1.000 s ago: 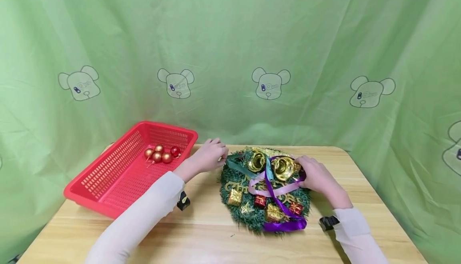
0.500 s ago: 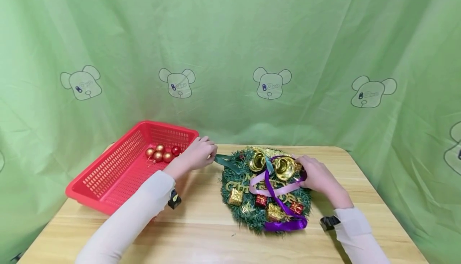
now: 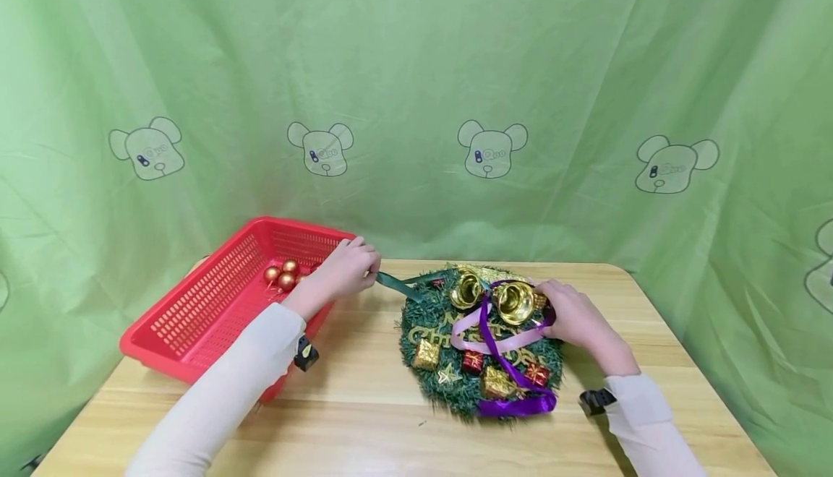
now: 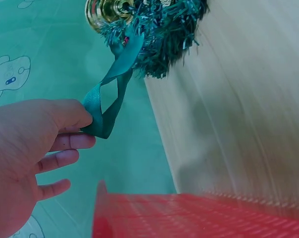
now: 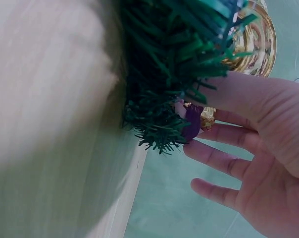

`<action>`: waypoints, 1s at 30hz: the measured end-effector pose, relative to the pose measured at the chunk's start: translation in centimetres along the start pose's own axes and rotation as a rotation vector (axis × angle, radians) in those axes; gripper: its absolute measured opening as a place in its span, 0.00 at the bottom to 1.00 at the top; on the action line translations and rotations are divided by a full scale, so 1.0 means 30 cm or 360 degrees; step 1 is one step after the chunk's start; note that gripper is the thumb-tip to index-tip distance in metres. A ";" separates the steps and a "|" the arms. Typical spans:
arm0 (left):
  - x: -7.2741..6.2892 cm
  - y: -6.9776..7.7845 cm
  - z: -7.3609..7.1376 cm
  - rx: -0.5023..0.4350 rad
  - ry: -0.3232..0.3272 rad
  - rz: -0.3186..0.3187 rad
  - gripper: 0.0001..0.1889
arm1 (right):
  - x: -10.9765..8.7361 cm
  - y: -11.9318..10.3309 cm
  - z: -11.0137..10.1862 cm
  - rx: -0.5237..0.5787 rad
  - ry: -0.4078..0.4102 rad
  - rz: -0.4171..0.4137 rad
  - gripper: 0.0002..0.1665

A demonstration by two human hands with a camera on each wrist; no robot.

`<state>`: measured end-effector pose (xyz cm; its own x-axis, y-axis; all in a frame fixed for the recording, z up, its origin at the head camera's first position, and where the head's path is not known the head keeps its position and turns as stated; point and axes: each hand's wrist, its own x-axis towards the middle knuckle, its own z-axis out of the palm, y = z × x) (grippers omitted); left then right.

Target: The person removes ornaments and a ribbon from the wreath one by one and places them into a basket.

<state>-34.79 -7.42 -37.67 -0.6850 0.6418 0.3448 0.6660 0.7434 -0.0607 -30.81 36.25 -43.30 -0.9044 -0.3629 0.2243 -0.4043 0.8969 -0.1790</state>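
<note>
A Christmas wreath (image 3: 449, 397) of green tinsel lies on the table, with two gold bells (image 3: 514, 303), small wrapped boxes and gold lettering on it. My left hand (image 3: 350, 269) pinches a dark green ribbon (image 3: 397, 284) between thumb and index finger, its looped end stretched out leftward from the wreath; the other fingers are spread in the left wrist view. At the wreath's right edge, my right hand (image 3: 575, 316) grips the tinsel, thumb on the near side. A purple ribbon (image 3: 517, 408) and a pink ribbon (image 3: 458, 332) drape across the wreath and run toward that hand.
To the left stands a red plastic basket (image 3: 165, 365), partly behind my left forearm. Several gold ball ornaments (image 3: 286, 283) sit inside it. The wooden table (image 3: 364, 433) ends at a green curtain (image 3: 403, 65).
My left hand has moved left toward the basket, drawing the green ribbon out from the wreath. The right hand has stayed at the wreath's right edge.
</note>
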 end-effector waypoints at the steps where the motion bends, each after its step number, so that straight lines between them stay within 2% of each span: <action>1: -0.001 -0.002 -0.004 0.0002 0.0011 0.0000 0.07 | 0.000 0.001 -0.001 -0.0003 -0.0001 -0.0002 0.46; 5: -0.003 -0.002 -0.022 -0.0003 0.0044 0.0015 0.07 | -0.001 0.000 -0.005 -0.0005 -0.0005 -0.0011 0.46; 9: 0.005 0.027 -0.038 0.0011 0.0061 0.0059 0.07 | -0.001 0.000 -0.006 -0.0010 -0.0010 -0.0007 0.46; 15: 0.033 0.114 -0.060 0.0041 0.0107 0.0200 0.09 | 0.000 -0.003 -0.007 0.0002 -0.0015 0.0000 0.46; 21: 0.086 0.216 -0.096 0.0043 0.0117 0.0315 0.10 | 0.001 0.007 -0.005 -0.0003 0.0001 -0.0004 0.46; 27: 0.121 0.312 -0.115 0.0069 0.0192 0.0486 0.09 | 0.001 0.008 -0.005 -0.0001 0.0004 -0.0003 0.46; 30: 0.128 0.345 -0.133 0.0080 0.0241 0.0546 0.08 | 0.000 0.004 -0.004 -0.0007 0.0000 -0.0009 0.45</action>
<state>-29.36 1.98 -33.25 -0.3707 0.8228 0.4308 0.8311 0.5009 -0.2415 -30.85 36.41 -43.20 -0.9022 -0.3678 0.2252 -0.4086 0.8960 -0.1736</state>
